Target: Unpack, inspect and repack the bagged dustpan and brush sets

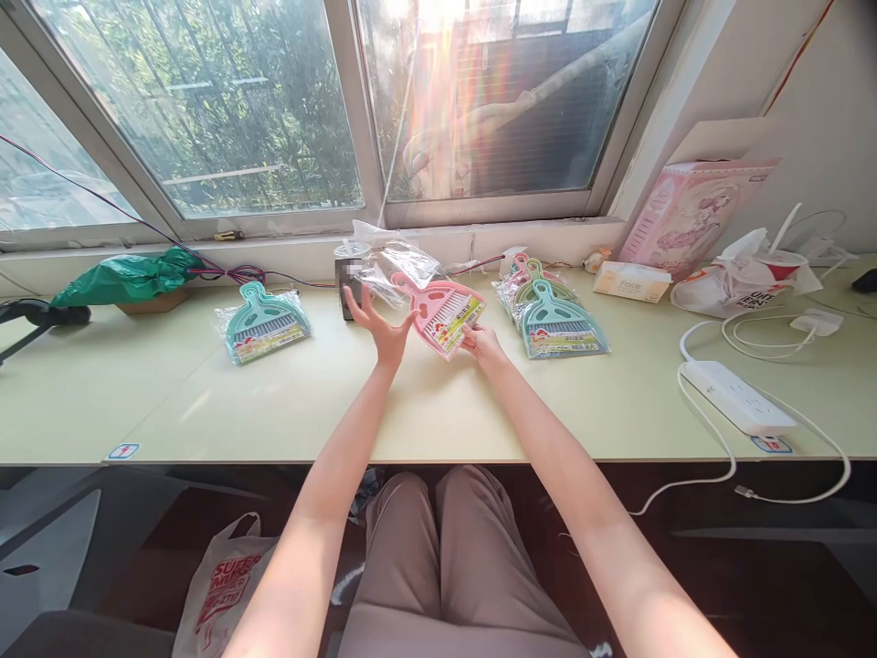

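At the middle of the pale green tabletop [445, 429], we locate the pink dustpan-and-brush set [434, 302]. The unit is tilted, with its handle directed away from us and to the left, and its printed label [452, 322] facing up. We cannot tell whether any part of it rests on the surface below.

Right hand [483, 345]: closed, thumb and fingers pinching the wide edge of the pink set. Left hand [382, 334]: open, fingers spread wide and raised, thumb extended to the left side of the same set (contact between thumb and set cannot be confirmed from this view). We see nothing gripped in it.

Directly behind the pink set, we note a clear plastic bag [404, 259]; a dark container [346, 309] stands beside it, partly hidden by the left hand.

To the left, well apart from the hands, lies a wrapped teal set [255, 315]. To the right, we find an overlapping group: a front teal set [554, 320], with an olive-green set [538, 274] behind it. Farther right, we observe a tissue pack [631, 282] and a white power strip [736, 397]
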Demonstrator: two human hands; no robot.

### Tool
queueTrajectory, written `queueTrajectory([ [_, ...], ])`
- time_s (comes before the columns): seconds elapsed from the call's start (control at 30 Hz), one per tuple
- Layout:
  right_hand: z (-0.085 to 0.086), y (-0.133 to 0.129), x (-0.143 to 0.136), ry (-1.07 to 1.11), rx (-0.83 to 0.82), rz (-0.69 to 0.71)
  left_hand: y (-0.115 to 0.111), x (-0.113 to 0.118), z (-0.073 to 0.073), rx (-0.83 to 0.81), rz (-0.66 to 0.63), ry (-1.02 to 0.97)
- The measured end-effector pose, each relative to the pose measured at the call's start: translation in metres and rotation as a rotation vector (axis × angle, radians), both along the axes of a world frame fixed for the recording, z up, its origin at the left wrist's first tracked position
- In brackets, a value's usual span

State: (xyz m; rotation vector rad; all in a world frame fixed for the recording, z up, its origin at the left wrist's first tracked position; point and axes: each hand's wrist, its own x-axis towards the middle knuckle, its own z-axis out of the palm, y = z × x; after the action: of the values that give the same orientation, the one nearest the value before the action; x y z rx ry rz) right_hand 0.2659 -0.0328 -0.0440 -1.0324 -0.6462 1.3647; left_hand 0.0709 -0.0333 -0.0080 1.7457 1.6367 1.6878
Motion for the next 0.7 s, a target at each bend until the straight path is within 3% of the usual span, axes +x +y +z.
queueTrajectory([
  [0.07, 0.002, -0.003, -0.002, 0.004, 0.032, 0.0, 0.008, -0.004, 0.0, -0.088, -0.072, -0.243],
  [0.17, 0.003, -0.007, -0.006, -0.013, 0.056, 0.024, 0.019, -0.012, -0.003, -0.241, -0.451, -0.616],
  [0.23, 0.003, -0.008, -0.008, -0.027, 0.06, 0.042, 0.021, -0.012, -0.004, -0.275, -0.653, -0.75],
  [0.4, -0.001, -0.005, -0.009, -0.027, 0.033, -0.036, 0.012, 0.003, -0.006, -0.343, -0.815, -0.799],
  [0.6, -0.004, 0.0, -0.001, 0.014, 0.025, -0.16, 0.004, 0.018, -0.021, -0.559, -1.097, -0.697],
  [0.7, -0.004, 0.0, 0.001, 0.05, 0.041, -0.172, 0.006, 0.019, -0.027, -0.615, -1.149, -0.672],
])
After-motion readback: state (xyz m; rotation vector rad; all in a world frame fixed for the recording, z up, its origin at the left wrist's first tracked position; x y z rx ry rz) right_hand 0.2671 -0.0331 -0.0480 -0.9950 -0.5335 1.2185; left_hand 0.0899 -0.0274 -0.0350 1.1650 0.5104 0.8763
